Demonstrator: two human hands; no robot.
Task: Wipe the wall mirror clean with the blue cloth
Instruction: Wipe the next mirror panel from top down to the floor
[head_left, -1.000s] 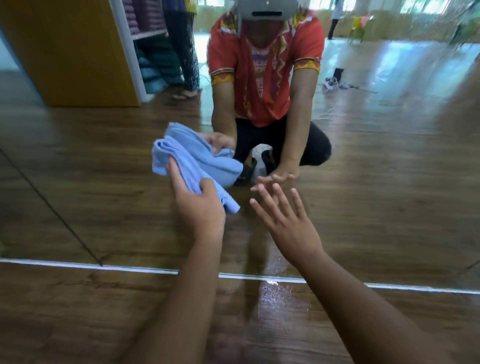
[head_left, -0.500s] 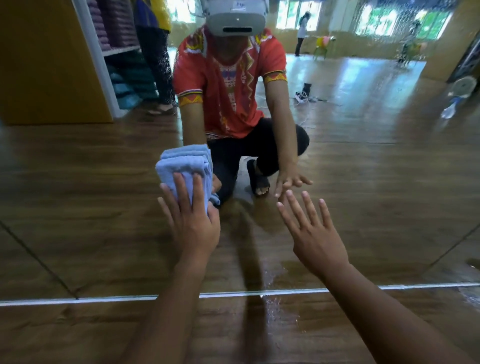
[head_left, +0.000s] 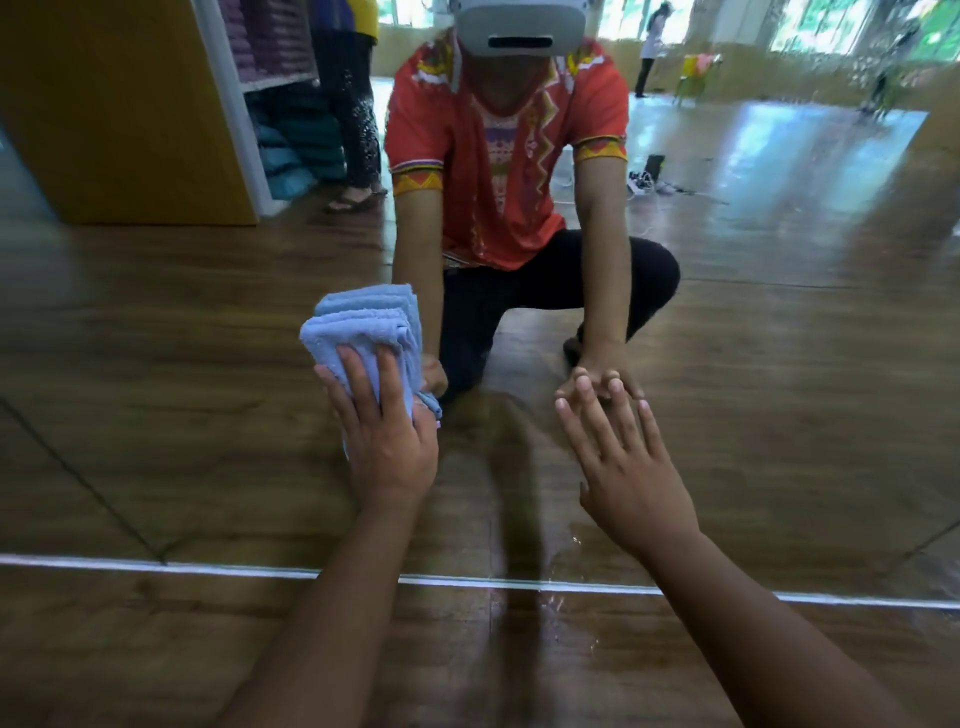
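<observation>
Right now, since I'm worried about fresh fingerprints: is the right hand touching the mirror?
Touching. The head view shows the fingers of the right hand meeting their own reflections on the wall mirror, with no gap.

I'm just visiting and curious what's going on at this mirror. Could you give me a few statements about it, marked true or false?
1. The left hand presses a folded blue cloth against the mirror. True.
2. The right hand holds a spray bottle. False: it is empty, fingers spread.
3. The floor is wooden. True.
4. The cloth lies on the floor. False: it is up against the mirror.
</observation>
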